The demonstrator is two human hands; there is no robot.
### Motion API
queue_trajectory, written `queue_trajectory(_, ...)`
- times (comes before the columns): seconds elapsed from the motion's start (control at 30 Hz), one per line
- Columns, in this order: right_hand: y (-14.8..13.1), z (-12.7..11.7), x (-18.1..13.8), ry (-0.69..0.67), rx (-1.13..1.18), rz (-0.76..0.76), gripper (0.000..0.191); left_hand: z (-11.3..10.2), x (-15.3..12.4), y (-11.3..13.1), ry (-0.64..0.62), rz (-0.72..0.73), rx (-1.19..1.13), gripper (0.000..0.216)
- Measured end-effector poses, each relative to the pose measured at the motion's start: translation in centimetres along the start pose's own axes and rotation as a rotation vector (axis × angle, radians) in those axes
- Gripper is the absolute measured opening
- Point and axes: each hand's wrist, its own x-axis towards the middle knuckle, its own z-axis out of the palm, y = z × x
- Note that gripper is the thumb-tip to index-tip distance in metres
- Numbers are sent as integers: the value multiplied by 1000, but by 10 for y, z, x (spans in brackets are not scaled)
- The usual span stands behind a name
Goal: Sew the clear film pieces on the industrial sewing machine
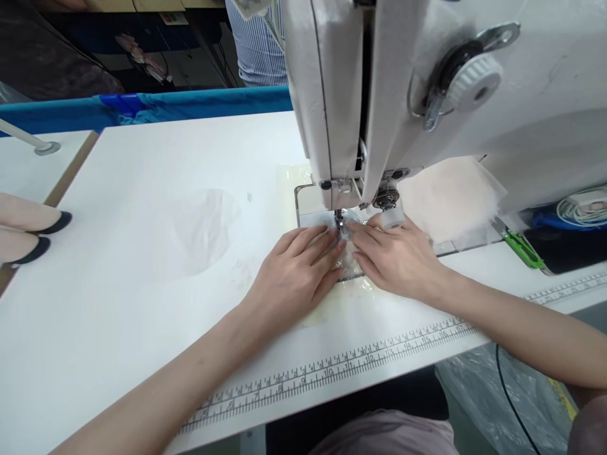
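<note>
My left hand (303,265) lies flat on the machine bed, fingers stretched towards the presser foot (339,220) from the left. From the other side, my right hand (396,256) rests with its fingers lying down and tips close to the foot. Between the fingertips is a thin, sheer whitish piece (349,227), mostly covered by the hands; its shape I cannot make out. The white sewing machine (332,95) stands over both hands. Clear yellowish film (289,196) is stuck around the metal bed plate (306,199).
Pale pink sheer fabric (450,196) lies under the machine arm. Green thread snips (521,246) and a black phone (573,246) sit farther right. A round whitish patch (203,230) shows on the table. Beige pieces with black ends (33,221) are at left. A ruler strip (332,376) lines the front edge.
</note>
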Motion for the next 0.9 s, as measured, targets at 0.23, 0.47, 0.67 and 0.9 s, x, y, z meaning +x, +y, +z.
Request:
queue_trajectory(0.23,5,-1,2,28,-32,-10,27,-2,1,2,-2,59,84,38)
queue_trajectory(0.47,7,1,2,31,-14,-22,26,-1,1,4,5,50,99,38)
queue_trajectory(0.67,6,3,1,33,5,-27,26,0,1,5,18,45,123,38)
queue_trajectory(0.9,6,2,1,68,2,-44,26,2,1,5,12,34,112,41)
